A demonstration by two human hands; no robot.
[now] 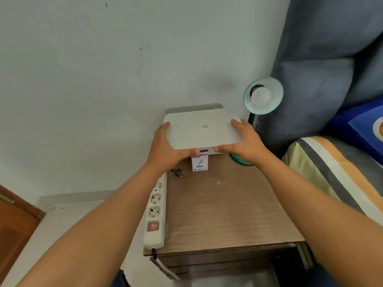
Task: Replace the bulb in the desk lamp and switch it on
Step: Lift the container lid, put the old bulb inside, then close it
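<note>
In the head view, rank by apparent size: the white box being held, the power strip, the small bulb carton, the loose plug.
1. white box
2. power strip, nearer the camera
3. bulb carton
4. plug

Desk lamp (263,95) at table's 1 o'clock corner: teal shade tilted up twd camera, black neck, teal base partly hidden. White round bulb (261,97) seated in socket, unlit. Small white bulb box (200,163) upright at 12 o'clock, blue/purple print.

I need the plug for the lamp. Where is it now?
The plug lies unplugged on the table, far left, between the power strip and the small box.
</note>
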